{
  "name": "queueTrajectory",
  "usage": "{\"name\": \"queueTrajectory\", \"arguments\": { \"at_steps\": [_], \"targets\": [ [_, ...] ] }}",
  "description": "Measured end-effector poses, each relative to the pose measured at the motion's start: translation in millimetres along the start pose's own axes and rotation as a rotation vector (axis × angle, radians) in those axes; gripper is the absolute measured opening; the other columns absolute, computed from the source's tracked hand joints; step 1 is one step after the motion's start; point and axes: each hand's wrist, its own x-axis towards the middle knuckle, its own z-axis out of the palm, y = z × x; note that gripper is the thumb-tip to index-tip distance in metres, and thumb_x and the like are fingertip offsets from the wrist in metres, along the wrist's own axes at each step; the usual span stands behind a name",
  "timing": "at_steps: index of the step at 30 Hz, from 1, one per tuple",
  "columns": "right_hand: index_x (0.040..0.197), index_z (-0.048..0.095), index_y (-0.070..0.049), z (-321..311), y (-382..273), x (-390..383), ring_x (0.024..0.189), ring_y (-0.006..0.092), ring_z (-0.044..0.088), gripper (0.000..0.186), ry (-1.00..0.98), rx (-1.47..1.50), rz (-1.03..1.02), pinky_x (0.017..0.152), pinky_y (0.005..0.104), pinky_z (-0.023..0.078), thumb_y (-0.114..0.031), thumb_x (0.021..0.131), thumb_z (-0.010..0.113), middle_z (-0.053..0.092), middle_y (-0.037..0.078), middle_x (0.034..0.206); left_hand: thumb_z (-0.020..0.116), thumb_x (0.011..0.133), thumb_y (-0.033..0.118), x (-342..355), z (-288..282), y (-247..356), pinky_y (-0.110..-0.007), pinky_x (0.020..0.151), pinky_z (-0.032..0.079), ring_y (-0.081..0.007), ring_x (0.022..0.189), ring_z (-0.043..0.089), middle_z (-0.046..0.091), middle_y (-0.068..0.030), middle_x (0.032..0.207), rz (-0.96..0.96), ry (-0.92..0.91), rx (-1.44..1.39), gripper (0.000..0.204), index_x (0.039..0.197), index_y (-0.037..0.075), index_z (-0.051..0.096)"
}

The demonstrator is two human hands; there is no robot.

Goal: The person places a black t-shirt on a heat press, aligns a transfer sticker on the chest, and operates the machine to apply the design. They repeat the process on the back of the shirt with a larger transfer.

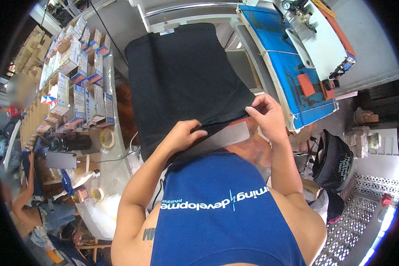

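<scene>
Blk, broad cloth garment [186, 75] lies L of the blue-topped rectangular bench [314, 116], over a pale grey flat board [228, 138]. Risk: uneven pull cd skew the hem or leave creases. Looks matte, mostly smooth, w/ ripples nr hem. R hand [269, 119], nearer bench, pinches hem, thumb to fingers; L hand [184, 136], farther from bench, half-curled at hem, hold unclear.

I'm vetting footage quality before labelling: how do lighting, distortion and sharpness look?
Head view: black corners, edges bending toward the rim; white glare at lower right; black cloth dark enough to hide much surface detail; left hand and right hand fairly clear; a round patch at left blurred.
</scene>
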Motion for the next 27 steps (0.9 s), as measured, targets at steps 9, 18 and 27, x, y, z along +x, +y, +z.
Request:
{"name": "queueTrajectory", "arguments": {
  "at_steps": [9, 18, 27],
  "targets": [
    [0.107, 0.071, -0.003, -47, -4, -8, 0.102, 0.0351, 0.067, 0.035, -0.315, -0.618, -0.32, 0.092, 0.0399, 0.055, -0.001, 0.072, 0.069, 0.07, 0.018, 0.106, 0.082, 0.076, 0.017, -50, 18, -6, -0.034, 0.08, 0.052, -0.0192, 0.089, 0.065, 0.068, -0.0071, 0.094, -0.283, 0.092, -0.262, 0.032, 0.097, 0.0, 0.065],
    [0.088, 0.068, -0.003, 7, -18, 1, 0.077, 0.0189, 0.062, 0.02, -0.042, -0.206, -0.368, 0.065, 0.0292, 0.05, 0.004, 0.069, 0.066, 0.061, 0.009, 0.089, 0.085, 0.076, 0.039, -68, 45, 7, -0.042, 0.068, 0.052, -0.0334, 0.079, 0.066, 0.064, -0.0134, 0.088, 0.204, 0.306, 0.365, 0.044, 0.099, 0.005, 0.069],
    [0.083, 0.063, -0.001, 20, -80, -2, 0.069, 0.0243, 0.061, 0.021, -0.189, -0.296, -0.516, 0.06, 0.0331, 0.047, 0.009, 0.064, 0.065, 0.057, 0.011, 0.082, 0.07, 0.075, 0.012, -8, 21, 81, -0.042, 0.074, 0.05, -0.033, 0.081, 0.063, 0.064, -0.0135, 0.092, 0.366, 0.623, 0.436, 0.029, 0.102, 0.001, 0.064]
  ]
}}
